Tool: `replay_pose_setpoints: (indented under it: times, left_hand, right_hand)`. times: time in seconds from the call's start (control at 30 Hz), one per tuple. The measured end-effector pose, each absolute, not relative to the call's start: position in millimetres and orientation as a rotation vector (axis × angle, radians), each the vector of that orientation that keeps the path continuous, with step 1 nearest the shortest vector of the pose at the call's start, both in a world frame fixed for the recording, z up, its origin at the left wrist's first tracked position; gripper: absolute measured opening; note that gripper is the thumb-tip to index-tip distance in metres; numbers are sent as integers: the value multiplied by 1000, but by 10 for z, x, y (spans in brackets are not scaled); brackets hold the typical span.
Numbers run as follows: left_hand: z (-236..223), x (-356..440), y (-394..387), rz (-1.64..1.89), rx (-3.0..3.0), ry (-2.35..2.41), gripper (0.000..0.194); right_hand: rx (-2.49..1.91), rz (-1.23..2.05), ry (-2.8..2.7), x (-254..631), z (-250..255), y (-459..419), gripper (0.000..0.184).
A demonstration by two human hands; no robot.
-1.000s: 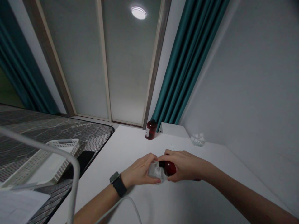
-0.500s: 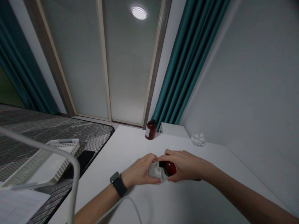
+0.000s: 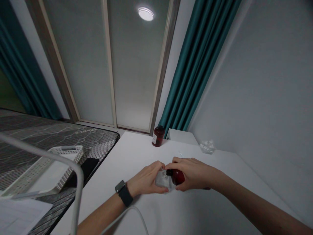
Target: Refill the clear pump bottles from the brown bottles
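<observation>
Left hand: From my remote seat I see the left hand [image 3: 146,179] half closed, with thumb and fingers curved around the clear container [image 3: 161,181]. I judge this is to make it steady on the white table [image 3: 137,150].
Right hand: The right hand [image 3: 195,171] is wrapped over the brown bottle [image 3: 178,177], thumb on the near side. It is neither spread nor pressed flat.
Brown bottle: It is inside the right hand, tilted toward the left hand. Its black neck [image 3: 169,172] points over the clear container, and I think the grip from above is for controlling this tilt. If the neck has a cap, I cannot tell.
Clear container: It is between the two hands, partly covered by the left fingers. What is inside, I cannot make out.
Standing bottle: Beyond the left hand, near the far edge, another brown bottle [image 3: 158,136] stands upright with a dark top and a pale label. Its glass is too dark for me to tell the level.
Clear plastic: Beyond the right hand, near the wall, lies a crumpled-looking clear item [image 3: 207,147]. I am not sure if it holds something.
Basket: Well to the left of the left hand is a white perforated basket [image 3: 65,178] with a pale bottom.
</observation>
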State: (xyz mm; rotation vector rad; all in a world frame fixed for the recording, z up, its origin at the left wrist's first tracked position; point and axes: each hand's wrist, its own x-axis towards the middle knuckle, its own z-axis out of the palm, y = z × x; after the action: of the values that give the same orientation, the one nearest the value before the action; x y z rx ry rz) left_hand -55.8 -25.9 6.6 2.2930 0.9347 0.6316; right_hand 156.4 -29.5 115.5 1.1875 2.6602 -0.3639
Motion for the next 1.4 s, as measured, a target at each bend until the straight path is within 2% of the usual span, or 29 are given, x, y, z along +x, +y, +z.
replay_pose_setpoints:
  times: [1.4]
  left_hand:
    - [22, -565, -235, 653, 2303, 916, 61]
  right_hand:
    - [1175, -368, 2656, 1546, 1166, -280, 59]
